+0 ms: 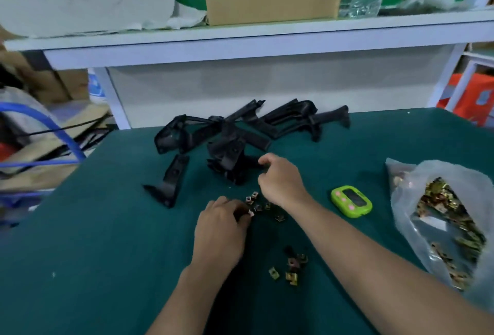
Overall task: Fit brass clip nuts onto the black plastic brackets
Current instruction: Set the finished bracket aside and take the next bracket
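Several black plastic brackets (230, 134) lie in a heap at the back of the green table (107, 241); one more bracket (168, 182) lies apart at the left. My right hand (280, 179) reaches to the heap, its curled fingers gripping a bracket (230, 163) at the front of the pile. My left hand (222, 225) rests among a small scatter of brass clip nuts (258, 205), its fingertips pinching one of them (250, 213). A second small cluster of clip nuts (292, 268) lies nearer to me between my forearms.
A clear plastic bag (441, 222) full of brass clip nuts sits open at the right. A green timer (351, 201) lies beside it. A white shelf (240, 38) with a cardboard box and a water bottle runs across the back. Clutter lies off the table's left edge.
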Available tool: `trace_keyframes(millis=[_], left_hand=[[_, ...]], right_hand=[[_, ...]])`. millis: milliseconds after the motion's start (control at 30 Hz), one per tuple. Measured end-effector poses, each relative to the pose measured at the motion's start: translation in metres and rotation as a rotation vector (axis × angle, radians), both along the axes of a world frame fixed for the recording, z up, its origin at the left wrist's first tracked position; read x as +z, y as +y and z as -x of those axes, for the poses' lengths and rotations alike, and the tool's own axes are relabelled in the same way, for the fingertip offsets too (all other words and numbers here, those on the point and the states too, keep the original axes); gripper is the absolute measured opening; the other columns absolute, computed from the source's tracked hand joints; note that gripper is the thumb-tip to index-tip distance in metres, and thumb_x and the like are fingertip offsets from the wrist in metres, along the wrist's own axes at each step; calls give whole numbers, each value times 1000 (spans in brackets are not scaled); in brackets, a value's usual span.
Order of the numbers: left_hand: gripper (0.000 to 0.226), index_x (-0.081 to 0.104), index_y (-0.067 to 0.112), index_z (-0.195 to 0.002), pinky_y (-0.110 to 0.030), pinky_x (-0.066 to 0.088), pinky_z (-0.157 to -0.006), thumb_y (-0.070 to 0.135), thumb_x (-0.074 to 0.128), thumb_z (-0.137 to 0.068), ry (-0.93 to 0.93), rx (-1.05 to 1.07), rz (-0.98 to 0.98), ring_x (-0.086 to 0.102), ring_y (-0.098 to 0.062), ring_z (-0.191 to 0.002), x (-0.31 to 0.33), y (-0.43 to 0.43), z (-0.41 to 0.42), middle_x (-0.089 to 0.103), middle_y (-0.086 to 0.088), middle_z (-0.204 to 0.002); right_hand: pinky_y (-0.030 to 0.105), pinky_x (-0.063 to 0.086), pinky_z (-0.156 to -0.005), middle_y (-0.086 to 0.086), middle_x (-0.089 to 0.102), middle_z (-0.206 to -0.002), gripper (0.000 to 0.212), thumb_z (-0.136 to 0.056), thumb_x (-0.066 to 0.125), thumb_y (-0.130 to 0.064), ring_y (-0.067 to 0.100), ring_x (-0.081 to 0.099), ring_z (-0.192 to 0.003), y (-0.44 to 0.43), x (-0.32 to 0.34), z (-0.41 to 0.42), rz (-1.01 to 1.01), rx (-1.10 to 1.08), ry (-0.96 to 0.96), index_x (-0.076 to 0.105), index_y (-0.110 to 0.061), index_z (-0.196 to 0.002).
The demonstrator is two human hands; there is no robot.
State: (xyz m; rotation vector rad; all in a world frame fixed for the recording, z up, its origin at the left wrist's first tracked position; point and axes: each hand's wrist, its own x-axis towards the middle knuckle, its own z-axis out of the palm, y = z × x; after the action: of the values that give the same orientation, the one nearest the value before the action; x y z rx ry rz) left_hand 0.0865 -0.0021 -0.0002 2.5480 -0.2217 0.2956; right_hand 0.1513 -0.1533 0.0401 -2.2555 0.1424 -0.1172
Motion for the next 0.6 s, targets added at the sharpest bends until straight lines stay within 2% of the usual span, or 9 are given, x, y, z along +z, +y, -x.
trace_keyframes(millis=[67,100,200,233,300,367,467,533,600], left_hand=[[15,74,32,-107,-32,43,-85,36,66,-95,-8,1,24,51,-12,-99,-2,2,-3,54,15,-93],[14,75,32,-104,-32,43,-83,37,65,-96,-12,1,47,50,-11,-96,-2,2,-3,53,16,-90],[19,77,31,-92,-36,48,-80,40,61,-98,-20,3,125,54,-8,-88,-3,6,-4,59,14,-85],[19,76,31,-89,-35,49,-77,39,62,-98,-18,5,152,55,-7,-86,-3,8,-5,61,13,-83],[11,76,32,-86,-20,44,-74,33,69,-94,-18,18,224,57,-2,-85,-1,11,-6,63,17,-82],[11,77,34,-86,-5,38,-74,23,75,-88,-18,60,288,56,8,-91,1,16,-9,64,23,-85],[28,78,30,-99,6,34,-73,6,71,-86,-22,155,379,53,23,-93,0,22,-13,63,28,-92],[38,77,27,-111,8,33,-73,-2,63,-90,-32,179,411,51,28,-91,-1,22,-12,61,28,-97],[41,74,27,-116,8,32,-75,-3,60,-92,-39,159,398,48,29,-95,-1,21,-11,60,26,-101]], right_hand=[[35,50,-92,3,56,-137,52,-95,57,-7,23,52,-121,8,2,-20,196,60,2,49,-23,-145],[40,43,-107,2,50,-146,57,-96,57,-8,24,43,-133,11,2,-29,300,83,0,43,-21,-149],[43,28,-119,7,42,-154,64,-97,58,-16,29,35,-142,19,0,-50,496,117,62,31,-16,-156],[43,29,-119,9,43,-152,64,-97,60,-19,30,38,-140,21,-1,-53,545,120,88,32,-14,-154],[43,37,-111,11,43,-146,58,-95,65,-19,32,46,-131,25,-3,-56,619,115,114,40,-13,-146],[40,47,-88,9,43,-138,51,-91,71,-15,30,54,-114,30,5,-56,672,109,124,48,-12,-136],[34,37,-58,6,46,-113,26,-81,75,-5,21,48,-71,28,36,-51,761,54,49,57,-12,-99],[32,32,-51,2,52,-96,25,-74,71,5,18,43,-60,20,58,-47,787,-2,-53,53,-12,-78],[30,35,-52,3,61,-82,28,-69,62,12,18,45,-56,7,76,-41,788,-50,-138,60,-14,-79]])
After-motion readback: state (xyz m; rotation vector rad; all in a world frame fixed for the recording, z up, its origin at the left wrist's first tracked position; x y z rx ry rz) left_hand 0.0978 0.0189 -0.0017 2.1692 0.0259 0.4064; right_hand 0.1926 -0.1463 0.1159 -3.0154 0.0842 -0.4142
